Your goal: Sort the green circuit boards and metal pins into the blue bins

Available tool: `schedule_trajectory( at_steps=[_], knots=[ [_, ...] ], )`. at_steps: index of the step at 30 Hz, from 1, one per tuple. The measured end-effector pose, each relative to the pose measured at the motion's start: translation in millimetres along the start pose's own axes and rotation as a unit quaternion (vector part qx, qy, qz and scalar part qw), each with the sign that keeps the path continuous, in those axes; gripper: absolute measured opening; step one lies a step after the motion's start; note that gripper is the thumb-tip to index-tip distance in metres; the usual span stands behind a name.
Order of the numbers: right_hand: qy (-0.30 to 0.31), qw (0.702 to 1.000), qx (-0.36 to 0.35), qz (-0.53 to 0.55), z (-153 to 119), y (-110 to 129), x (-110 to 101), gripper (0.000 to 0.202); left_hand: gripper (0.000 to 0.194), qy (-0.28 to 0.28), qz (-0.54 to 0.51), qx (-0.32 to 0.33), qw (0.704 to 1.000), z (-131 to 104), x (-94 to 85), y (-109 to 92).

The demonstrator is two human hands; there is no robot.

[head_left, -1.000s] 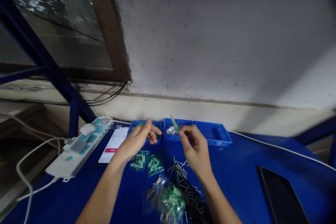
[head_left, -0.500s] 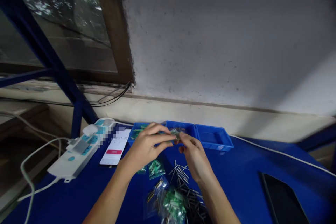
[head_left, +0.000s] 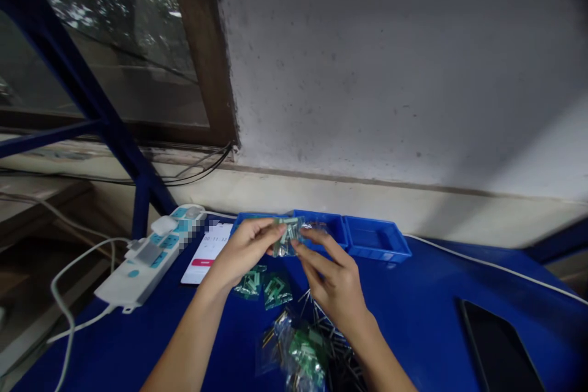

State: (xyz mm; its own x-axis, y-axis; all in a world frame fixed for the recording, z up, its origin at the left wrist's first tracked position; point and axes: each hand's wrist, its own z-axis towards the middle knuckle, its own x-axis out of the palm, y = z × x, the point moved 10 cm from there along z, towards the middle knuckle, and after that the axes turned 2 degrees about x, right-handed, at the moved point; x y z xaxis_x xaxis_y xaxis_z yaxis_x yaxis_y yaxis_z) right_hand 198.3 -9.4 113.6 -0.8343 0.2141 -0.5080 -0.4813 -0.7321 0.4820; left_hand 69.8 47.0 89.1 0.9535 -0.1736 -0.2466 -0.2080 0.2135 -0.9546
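Observation:
Between my two hands, a small clear plastic bag with pale green pieces inside is held up in front of the blue bins. My left hand pinches its left side between thumb and fingers. The fingers of my right hand grip its right edge. Below on the table lie two similar small bags, one bag of green pieces and another bag beside it. Nearer me sits a larger clear bag of green pieces, next to a pile of thin metal rods with dark parts, partly hidden by my right forearm.
A row of blue bins stands along the wall. At left are a white power strip with cables and a lit phone. A dark phone lies at right on the blue table.
The small bag has turned to show its flat side and moved slightly left. My right hand's fingers have shifted left onto it, and my left hand has drawn back a little.

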Motion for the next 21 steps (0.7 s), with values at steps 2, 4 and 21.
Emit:
schedule_trajectory(
  at_steps=[2,4,21],
  knots=[
    [0.013,1.0,0.026,-0.01,0.7,-3.7,4.5,0.034,0.028,-0.033,0.07,0.031,0.996,0.0,-10.1,-5.9],
    [0.019,0.998,0.062,-0.021,2.3,-10.0,4.3,0.031,0.024,-0.125,0.162,0.085,0.975,-1.2,-32.8,-16.4],
    [0.065,0.957,0.274,-0.071,-92.4,-49.5,-39.7,0.029,0.018,-0.115,0.333,-0.007,0.936,-104.7,-45.4,90.4]
  ],
)
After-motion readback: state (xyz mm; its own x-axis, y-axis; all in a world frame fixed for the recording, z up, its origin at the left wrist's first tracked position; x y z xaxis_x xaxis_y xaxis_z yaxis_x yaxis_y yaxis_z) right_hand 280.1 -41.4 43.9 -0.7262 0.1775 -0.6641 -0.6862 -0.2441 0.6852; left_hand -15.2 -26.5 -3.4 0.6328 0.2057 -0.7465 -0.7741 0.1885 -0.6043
